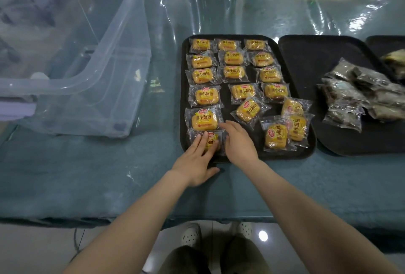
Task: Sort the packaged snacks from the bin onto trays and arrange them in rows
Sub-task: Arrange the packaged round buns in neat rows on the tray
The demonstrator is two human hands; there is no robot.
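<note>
two hands on one bread packet at the near-left corner of the yellow-bread tray. left hand lies flat, fingers straight and pressed down on the wrapper, thumb out to the side over the tray's near rim; looks like it's pinning the packet so it sits square. right hand just right of it, fingers straight and together, tips touching the packet's right edge, likely nudging it into line under the left column. nothing pinched or lifted by either hand.

just beyond the left fingertips: the next packet up, start of a tidy column running away. beyond the right hand: a tilted packet; further right, a loose overlapping cluster, not yet in rows. far end of the tray: three neat columns.

well right of the right hand: a second black tray with a heap of dark packets, unsorted.

far left past the left hand: clear plastic bin, seems about empty.
</note>
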